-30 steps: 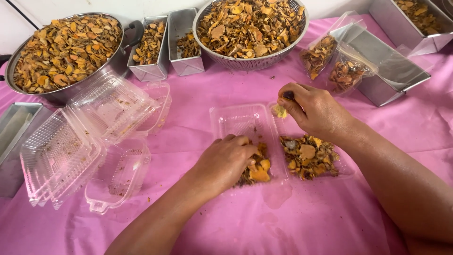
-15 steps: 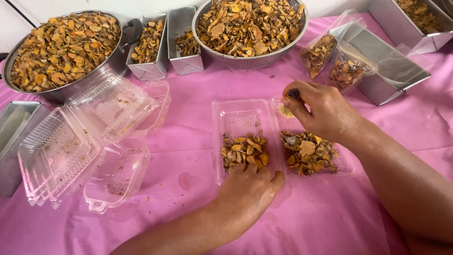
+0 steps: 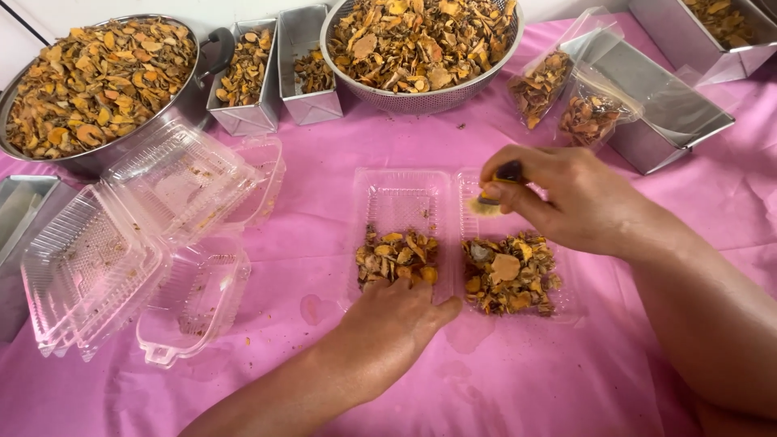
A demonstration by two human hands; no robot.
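**Clamshell tray with dried slices, both hands at it**

Clamshell tray (image 3: 405, 194), clear and lying open in two halves, sat in the middle of the pink cloth (image 3: 518, 380), close in front of the person. Each half held a heap of dried orange-brown slices (image 3: 508, 275) at its near end, and the far ends were almost bare.

The left hand (image 3: 392, 328) lay at the near edge of the left half. Its fingers were loosely bent and touched the slices there; I cannot tell if it gripped any piece. The right hand (image 3: 566, 198) was over the far part of the right half. It was closed on a small brush (image 3: 495, 193) with a dark handle, and the pale bristles pointed down into the tray.

To the left, near the tray but apart from it, stood a loose group of empty clear boxes (image 3: 137, 243), some open, with a few crumbs inside.

Farther away, two small clear bags (image 3: 566, 101) of slices leaned against a steel tin (image 3: 672, 113) on the right. Along the far edge were a big pot (image 3: 97, 81) full of slices, two small tins (image 3: 275, 73) partly filled, and a mesh colander (image 3: 421, 48) heaped with the same slices.
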